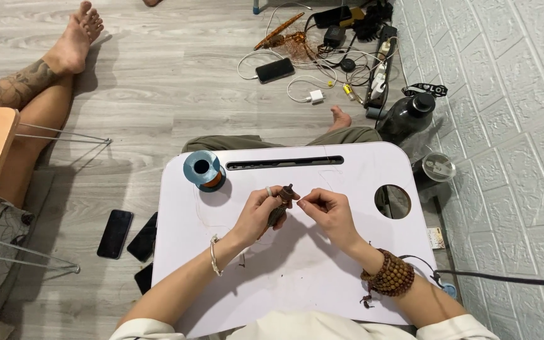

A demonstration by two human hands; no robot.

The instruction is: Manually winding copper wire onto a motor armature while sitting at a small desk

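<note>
Small dark brown piece [281, 203] showing against a plain white lap table [322, 264], blue-capped spool [204, 170] carrying copper-orange wire, brown beaded bracelet [390, 275], silver bangle [214, 255], black phones [115, 233] lying on grey wood-grain floor [158, 82], white brick-patterned wall [511, 126]

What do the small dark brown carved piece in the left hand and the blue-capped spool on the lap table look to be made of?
Small dark brown carved piece: probably wood, matte, turned shape. Blue-capped spool: glossy plastic flanges, wound with coppery thread or wire; which one is unclear.
</note>
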